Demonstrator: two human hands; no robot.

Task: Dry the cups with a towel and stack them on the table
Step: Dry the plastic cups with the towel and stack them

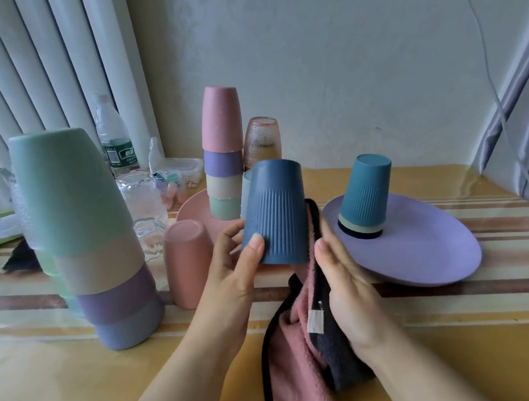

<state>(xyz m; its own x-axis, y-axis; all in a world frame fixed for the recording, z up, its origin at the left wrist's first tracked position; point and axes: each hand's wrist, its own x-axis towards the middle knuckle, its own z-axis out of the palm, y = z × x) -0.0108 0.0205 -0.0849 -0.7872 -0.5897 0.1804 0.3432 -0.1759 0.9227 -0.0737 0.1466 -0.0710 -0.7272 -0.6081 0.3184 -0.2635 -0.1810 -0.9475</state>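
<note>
- Blue ribbed cup (275,213): held upside down above the tabletop (82,388), base uppermost; smooth upper band, vertical ribs over the lower body; its mouth faces down and cannot be seen.
- Left hand (231,275): grip clamped on the cup, thumb across the ribs, remaining fingers hidden behind it.
- Right hand (346,285): fingers straight, pressing the pink towel (300,355) against the cup's right side; the fingertips are hidden by the cloth.
- Towel: pink with dark edging and a dark reverse; its lower end is cut off by the frame.
- Teal stack (366,198): inverted cups on the purple plate (425,251), only rims of the lower ones showing.
- Pastel stack (92,239): near left.
- Second pastel stack (223,153): behind, on a pink plate (194,209).
</note>
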